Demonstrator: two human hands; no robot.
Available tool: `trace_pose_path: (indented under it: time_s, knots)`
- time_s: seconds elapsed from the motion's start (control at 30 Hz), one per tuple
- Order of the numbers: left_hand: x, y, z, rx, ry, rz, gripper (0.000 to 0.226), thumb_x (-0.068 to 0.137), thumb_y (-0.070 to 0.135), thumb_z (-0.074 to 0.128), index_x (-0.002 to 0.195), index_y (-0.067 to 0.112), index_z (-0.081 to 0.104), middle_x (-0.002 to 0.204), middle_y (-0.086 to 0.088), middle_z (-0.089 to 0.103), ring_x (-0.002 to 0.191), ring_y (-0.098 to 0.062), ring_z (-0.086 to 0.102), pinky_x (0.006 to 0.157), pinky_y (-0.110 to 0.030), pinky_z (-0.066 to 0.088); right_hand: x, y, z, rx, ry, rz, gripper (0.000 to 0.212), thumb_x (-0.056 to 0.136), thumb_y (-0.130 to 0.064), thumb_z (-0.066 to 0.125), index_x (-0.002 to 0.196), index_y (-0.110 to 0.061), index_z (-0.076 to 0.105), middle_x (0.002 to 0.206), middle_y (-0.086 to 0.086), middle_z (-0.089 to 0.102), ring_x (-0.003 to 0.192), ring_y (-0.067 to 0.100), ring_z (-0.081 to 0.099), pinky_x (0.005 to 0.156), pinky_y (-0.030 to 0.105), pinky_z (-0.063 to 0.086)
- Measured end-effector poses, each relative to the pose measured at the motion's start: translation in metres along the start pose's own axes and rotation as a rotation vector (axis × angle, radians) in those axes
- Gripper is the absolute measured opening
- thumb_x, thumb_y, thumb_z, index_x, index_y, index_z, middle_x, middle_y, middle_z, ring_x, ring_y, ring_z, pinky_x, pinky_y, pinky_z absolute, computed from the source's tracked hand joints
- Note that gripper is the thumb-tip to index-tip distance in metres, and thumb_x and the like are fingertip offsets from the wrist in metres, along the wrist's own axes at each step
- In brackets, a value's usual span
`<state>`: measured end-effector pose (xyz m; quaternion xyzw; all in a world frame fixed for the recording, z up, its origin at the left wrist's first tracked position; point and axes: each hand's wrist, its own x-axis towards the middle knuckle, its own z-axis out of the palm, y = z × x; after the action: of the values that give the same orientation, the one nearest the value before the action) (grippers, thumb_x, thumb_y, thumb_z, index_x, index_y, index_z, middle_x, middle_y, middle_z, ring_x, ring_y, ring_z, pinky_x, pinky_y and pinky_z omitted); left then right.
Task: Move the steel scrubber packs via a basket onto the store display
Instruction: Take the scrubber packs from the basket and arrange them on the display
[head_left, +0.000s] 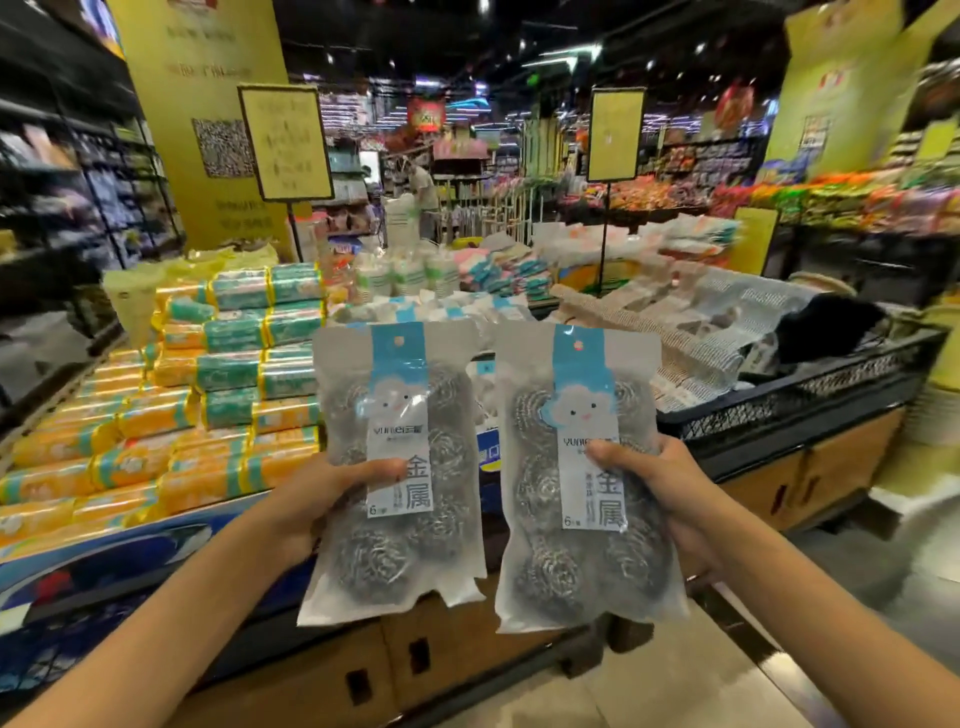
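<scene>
- The left scrubber pack (396, 545) is gripped by the left hand (323, 500).
- The right scrubber pack (574, 571) is gripped by the right hand (671, 501).
- Both are held upright, side by side.

Display (810, 410) with a black mesh rim, loaded up: orange and green rolls (218, 415) stacked along the left edge, white packs (457, 306) mid-table, pale cloth packs (675, 332) on the right side.

Grips a steel scrubber pack (397, 467) upright in the left hand (322, 499), thumb on its label; grips a second pack (582, 478) just beside it in the right hand (670, 493). Beyond: stacked orange-green rolls (208, 415) left on the counter (831, 467), black mesh basket (779, 405) right.
</scene>
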<state>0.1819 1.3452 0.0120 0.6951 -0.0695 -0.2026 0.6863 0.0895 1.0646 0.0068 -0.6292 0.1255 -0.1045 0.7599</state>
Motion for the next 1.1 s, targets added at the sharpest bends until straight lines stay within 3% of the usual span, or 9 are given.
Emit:
trace_pose_path:
  time_s: [0.07,0.17,0.27,0.47,0.6,0.73,0.87,0.97,1.1]
  knots:
    - [0.026,0.004,0.010,0.000,-0.012,-0.014,0.086,0.024,0.034,0.096,0.103,0.015,0.067,0.094,-0.015,0.073,0.084,-0.033,0.071,0.073,-0.041,0.057,0.022,-0.003,-0.010,0.003,0.021,0.010,0.017,0.079,-0.007,0.069,0.096,-0.006,0.066,0.075,0.008,0.074,0.062,0.018,0.071,0.051,0.024,0.055]
    - [0.072,0.008,0.021,-0.017,0.020,-0.021,0.061,0.046,0.022,0.084,0.104,0.011,0.067,0.093,-0.016,0.073,0.083,-0.033,0.071,0.076,-0.042,0.056,0.061,-0.006,-0.022,-0.009,0.028,0.013,0.018,0.078,-0.007,0.070,0.095,-0.005,0.066,0.074,0.008,0.074,0.061,0.017,0.071,0.051,0.025,0.056]
    - [0.126,0.010,0.030,-0.025,0.046,-0.013,0.054,0.052,0.019,0.077,0.104,0.011,0.067,0.093,-0.015,0.073,0.082,-0.031,0.071,0.074,-0.040,0.057,0.110,-0.008,-0.031,-0.021,0.025,0.007,0.013,0.079,-0.006,0.069,0.091,-0.006,0.066,0.072,0.008,0.074,0.059,0.017,0.070,0.049,0.023,0.054]
    - [0.236,0.024,0.030,-0.058,0.081,-0.039,0.049,0.054,0.016,0.078,0.100,0.005,0.068,0.087,-0.014,0.074,0.069,-0.023,0.072,0.053,-0.028,0.056,0.230,-0.016,-0.027,-0.049,-0.024,0.056,0.014,0.080,-0.003,0.068,0.094,-0.004,0.066,0.072,0.010,0.073,0.059,0.018,0.070,0.048,0.024,0.054]
    - [0.299,0.028,0.019,-0.035,0.137,-0.034,0.036,0.064,0.014,0.079,0.098,0.006,0.067,0.081,-0.011,0.075,0.063,-0.019,0.071,0.048,-0.023,0.053,0.309,-0.009,-0.023,-0.058,-0.049,0.090,0.013,0.080,-0.003,0.068,0.092,-0.002,0.064,0.068,0.011,0.072,0.056,0.018,0.069,0.047,0.025,0.054]
    - [0.346,0.022,0.007,-0.026,0.185,-0.087,0.033,0.069,0.014,0.079,0.099,0.008,0.067,0.078,-0.004,0.075,0.064,-0.014,0.071,0.051,-0.022,0.054,0.372,0.008,-0.022,-0.066,-0.074,0.139,0.019,0.078,-0.003,0.070,0.096,-0.002,0.063,0.067,0.010,0.072,0.056,0.018,0.070,0.046,0.024,0.053]
    - [0.385,0.015,0.003,-0.012,0.205,-0.164,0.048,0.055,0.019,0.083,0.100,0.008,0.069,0.088,-0.006,0.075,0.080,-0.019,0.071,0.072,-0.028,0.055,0.431,0.026,-0.021,-0.093,-0.114,0.211,0.026,0.075,-0.005,0.073,0.099,0.001,0.064,0.072,0.013,0.073,0.061,0.021,0.071,0.050,0.028,0.054]
    - [0.410,0.010,0.001,-0.028,0.237,-0.242,0.032,0.070,0.012,0.079,0.099,0.006,0.068,0.081,-0.007,0.075,0.065,-0.017,0.072,0.050,-0.021,0.053,0.473,0.040,-0.017,-0.113,-0.140,0.300,0.039,0.073,-0.008,0.076,0.107,0.004,0.061,0.078,0.015,0.074,0.065,0.024,0.071,0.056,0.031,0.056]
    - [0.438,0.008,0.000,-0.014,0.296,-0.355,0.023,0.075,0.010,0.077,0.094,0.004,0.065,0.069,-0.007,0.073,0.054,-0.017,0.069,0.043,-0.022,0.051,0.520,0.059,-0.007,-0.203,-0.214,0.371,0.042,0.076,-0.010,0.075,0.111,0.008,0.059,0.079,0.012,0.074,0.064,0.018,0.071,0.049,0.022,0.052]
